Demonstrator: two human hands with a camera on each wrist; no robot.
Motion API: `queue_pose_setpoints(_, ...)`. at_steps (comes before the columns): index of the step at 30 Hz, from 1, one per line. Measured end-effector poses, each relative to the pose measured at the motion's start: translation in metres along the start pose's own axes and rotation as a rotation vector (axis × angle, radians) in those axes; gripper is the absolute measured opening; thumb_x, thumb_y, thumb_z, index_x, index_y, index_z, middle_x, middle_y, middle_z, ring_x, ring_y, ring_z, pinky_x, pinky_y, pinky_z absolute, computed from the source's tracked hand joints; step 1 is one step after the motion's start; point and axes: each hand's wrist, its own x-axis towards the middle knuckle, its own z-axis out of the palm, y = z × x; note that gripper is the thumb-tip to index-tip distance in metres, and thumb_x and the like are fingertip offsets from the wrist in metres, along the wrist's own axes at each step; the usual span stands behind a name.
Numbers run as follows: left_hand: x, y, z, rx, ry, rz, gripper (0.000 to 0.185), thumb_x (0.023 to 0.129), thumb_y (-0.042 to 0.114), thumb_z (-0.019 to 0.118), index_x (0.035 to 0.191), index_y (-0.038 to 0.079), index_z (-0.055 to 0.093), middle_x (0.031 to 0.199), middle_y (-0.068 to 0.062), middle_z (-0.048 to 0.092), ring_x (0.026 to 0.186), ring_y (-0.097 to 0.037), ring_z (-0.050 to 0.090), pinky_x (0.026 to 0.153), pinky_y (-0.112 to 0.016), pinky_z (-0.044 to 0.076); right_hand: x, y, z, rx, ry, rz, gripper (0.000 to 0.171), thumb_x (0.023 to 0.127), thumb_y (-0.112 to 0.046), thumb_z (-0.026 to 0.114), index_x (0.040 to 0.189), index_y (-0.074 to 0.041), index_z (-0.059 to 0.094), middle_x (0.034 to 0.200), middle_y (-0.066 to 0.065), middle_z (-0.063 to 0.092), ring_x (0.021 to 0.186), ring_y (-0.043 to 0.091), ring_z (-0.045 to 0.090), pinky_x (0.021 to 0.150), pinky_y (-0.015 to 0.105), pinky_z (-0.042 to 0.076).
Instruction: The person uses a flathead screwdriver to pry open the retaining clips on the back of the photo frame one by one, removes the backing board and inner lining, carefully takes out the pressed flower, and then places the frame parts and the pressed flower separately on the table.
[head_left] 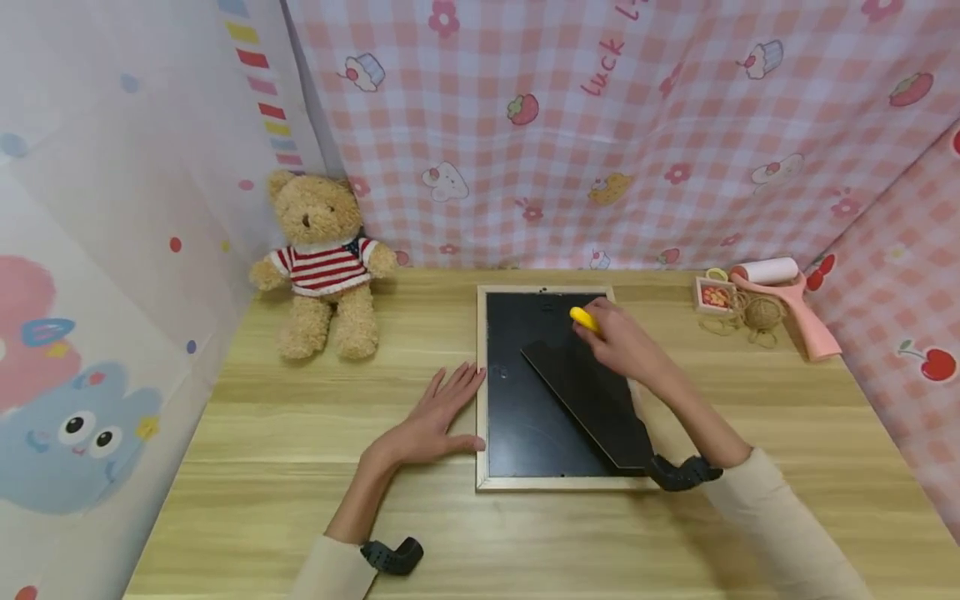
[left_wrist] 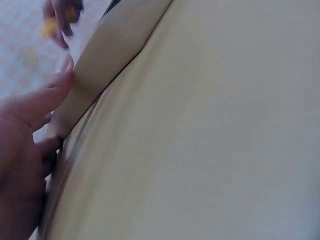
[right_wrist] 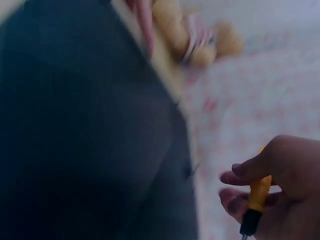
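Work on the picture frame (head_left: 482, 379) looks to be at an early or middle stage, judging by how things lie. The frame rests face down on the wooden table (head_left: 300, 433), its black backing board (head_left: 525, 400) seated inside the wooden rim, and the black stand flap (head_left: 592, 400) lies slanted across it. The right hand (head_left: 618, 342) curls its fingers around a yellow-handled screwdriver (right_wrist: 257, 200) over the upper part of the backing; whether the tip touches anything cannot be told. The left hand (head_left: 435, 417) lies flat with fingers spread on the table, its fingertips against the frame's left rim. The backing is not yet lifted out.

Counted: one frame, one backing board, one stand flap, one screwdriver, two hands. Beyond them sit one teddy bear (head_left: 324, 262) at the back left, and at the back right one pink lint roller (head_left: 783, 296), one ball of twine (head_left: 757, 315) and one small box (head_left: 712, 294).
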Motion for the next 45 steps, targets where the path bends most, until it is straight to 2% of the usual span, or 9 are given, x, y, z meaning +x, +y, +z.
queue_pose_setpoints(4, -0.026, 0.020, 0.023, 0.026, 0.018, 0.045, 0.107, 0.103, 0.075, 0.052, 0.177, 0.009, 0.013, 0.183, -0.021, 0.009, 0.172, -0.033, 0.003, 0.135, -0.029, -0.018, 0.011, 0.043, -0.010, -0.103, -0.046, 0.105, 0.038, 0.108, -0.005, 0.066, 0.136, 0.020, 0.060, 0.135, 0.041, 0.056, 0.107, 0.051, 0.063, 0.097, 0.063, 0.056)
queue_pose_setpoints(9, -0.050, 0.049, 0.047, 0.028, 0.064, 0.039, 0.113, 0.102, 0.076, 0.056, 0.176, 0.003, 0.012, 0.182, -0.027, 0.006, 0.172, -0.033, 0.001, 0.133, -0.025, -0.019, 0.017, 0.076, -0.012, -0.117, -0.074, 0.136, 0.052, 0.111, -0.010, 0.064, 0.153, 0.016, 0.051, 0.150, 0.046, 0.047, 0.129, 0.062, 0.055, 0.111, 0.070, 0.049)
queue_pose_setpoints(14, -0.055, 0.066, 0.059, 0.082, 0.135, -0.011, 0.109, 0.103, 0.072, 0.054, 0.175, 0.000, 0.013, 0.182, -0.028, 0.009, 0.172, -0.035, 0.004, 0.134, -0.025, -0.018, 0.022, 0.093, -0.005, -0.130, -0.054, 0.088, 0.050, 0.111, -0.007, 0.063, 0.153, 0.015, 0.051, 0.148, 0.045, 0.049, 0.127, 0.061, 0.057, 0.110, 0.070, 0.049)
queue_pose_setpoints(18, -0.053, 0.067, 0.064, 0.136, 0.216, -0.001, 0.093, 0.110, 0.058, 0.054, 0.174, 0.000, 0.022, 0.180, -0.029, 0.019, 0.170, -0.037, 0.013, 0.136, -0.028, -0.015, 0.025, 0.100, -0.001, -0.130, -0.008, 0.094, 0.044, 0.110, -0.003, 0.061, 0.148, 0.018, 0.055, 0.141, 0.043, 0.052, 0.120, 0.059, 0.060, 0.105, 0.068, 0.052)
queue_pose_setpoints(27, -0.051, 0.048, 0.055, 0.112, 0.260, 0.061, 0.087, 0.107, 0.052, 0.060, 0.175, 0.008, 0.028, 0.179, -0.022, 0.029, 0.170, -0.030, 0.023, 0.136, -0.032, -0.017, 0.024, 0.106, -0.002, -0.165, 0.099, 0.088, 0.026, 0.105, 0.003, 0.063, 0.126, 0.020, 0.062, 0.113, 0.037, 0.056, 0.092, 0.051, 0.061, 0.086, 0.064, 0.055)
queue_pose_setpoints(35, -0.052, 0.030, 0.035, 0.052, 0.311, 0.052, 0.081, 0.100, 0.046, 0.069, 0.171, 0.017, 0.043, 0.172, -0.016, 0.046, 0.161, -0.031, 0.042, 0.138, -0.035, -0.013, 0.017, 0.117, -0.003, -0.183, 0.161, 0.067, 0.014, 0.103, 0.003, 0.067, 0.110, 0.016, 0.064, 0.101, 0.033, 0.059, 0.088, 0.048, 0.062, 0.081, 0.063, 0.054)
queue_pose_setpoints(37, -0.052, 0.026, 0.030, 0.054, 0.327, 0.039, 0.078, 0.099, 0.044, 0.070, 0.169, 0.018, 0.045, 0.170, -0.016, 0.050, 0.159, -0.030, 0.046, 0.139, -0.039, -0.010, 0.015, 0.120, -0.004, -0.180, 0.166, 0.066, 0.013, 0.102, 0.004, 0.068, 0.108, 0.015, 0.064, 0.100, 0.032, 0.060, 0.088, 0.048, 0.062, 0.081, 0.063, 0.053)
queue_pose_setpoints(43, -0.050, 0.030, 0.016, -0.001, 0.348, -0.054, 0.074, 0.093, 0.024, 0.079, 0.162, 0.013, 0.056, 0.165, -0.016, 0.056, 0.154, -0.038, 0.052, 0.135, -0.069, -0.002, 0.010, 0.125, -0.006, -0.170, 0.161, 0.070, 0.015, 0.102, 0.005, 0.070, 0.109, 0.016, 0.064, 0.101, 0.033, 0.063, 0.091, 0.049, 0.063, 0.083, 0.064, 0.053)
queue_pose_setpoints(45, -0.048, 0.030, 0.016, -0.035, 0.357, -0.095, 0.072, 0.090, 0.018, 0.082, 0.158, 0.012, 0.061, 0.164, -0.015, 0.058, 0.154, -0.038, 0.052, 0.136, -0.066, -0.002, 0.008, 0.126, -0.007, -0.161, 0.160, 0.072, 0.014, 0.102, 0.004, 0.070, 0.107, 0.015, 0.063, 0.101, 0.033, 0.063, 0.091, 0.049, 0.063, 0.083, 0.064, 0.053)
